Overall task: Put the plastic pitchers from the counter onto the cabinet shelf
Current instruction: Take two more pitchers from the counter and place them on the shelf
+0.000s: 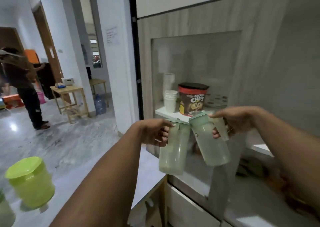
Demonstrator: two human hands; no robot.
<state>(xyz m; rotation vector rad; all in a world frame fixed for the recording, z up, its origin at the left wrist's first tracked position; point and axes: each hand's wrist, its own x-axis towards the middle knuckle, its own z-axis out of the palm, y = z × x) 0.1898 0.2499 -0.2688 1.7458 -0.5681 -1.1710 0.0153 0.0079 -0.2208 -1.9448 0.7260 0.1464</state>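
The person holds two pale green pitchers in the air in front of the cabinet shelf [166,112], one in each hand. The left hand [155,131] has its fingers curled round the handle of the left pitcher [173,150], which hangs nearly upright. The right hand [237,121] has its fingers wrapped through the handle of the right pitcher [210,140], thumb on the lid; this pitcher leans with its top to the left, touching the other near the rim. On the shelf beyond stand stacked white cups [170,101] and a cereal tub [192,99]. A lime-green pitcher [31,181] sits on the counter [97,173] at near left. A person [22,88] stands far left.
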